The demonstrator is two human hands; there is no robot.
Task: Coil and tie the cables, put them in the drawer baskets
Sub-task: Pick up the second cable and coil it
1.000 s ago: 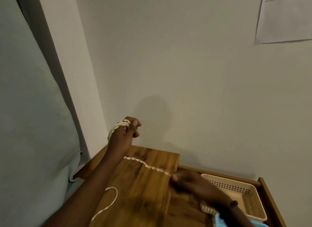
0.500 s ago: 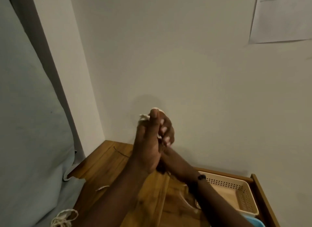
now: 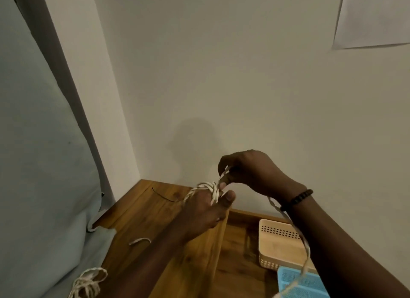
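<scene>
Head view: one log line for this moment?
phase: coiling | left hand: white cable wound round fingers | right hand: pinching cable | beige basket: no cable inside

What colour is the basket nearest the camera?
Light blue, seen in the head view.

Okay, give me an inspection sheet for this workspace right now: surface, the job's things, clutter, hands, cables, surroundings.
Surface: wooden cabinet top, bare wood showing at its left end.
Job's things: white cable wound around the left hand's fingers; beige basket and blue basket in the open drawer.
Clutter: short white piece and thin dark wire lying on the top.
Hands: left hand holds the coil; right hand pinches the cable just above it.
Cables: the loose tail hangs under the right wrist over the baskets; another white bundle lies at lower left.
Surroundings: plain wall, paper sheet pinned upper right, pale blue fabric at left.
</scene>
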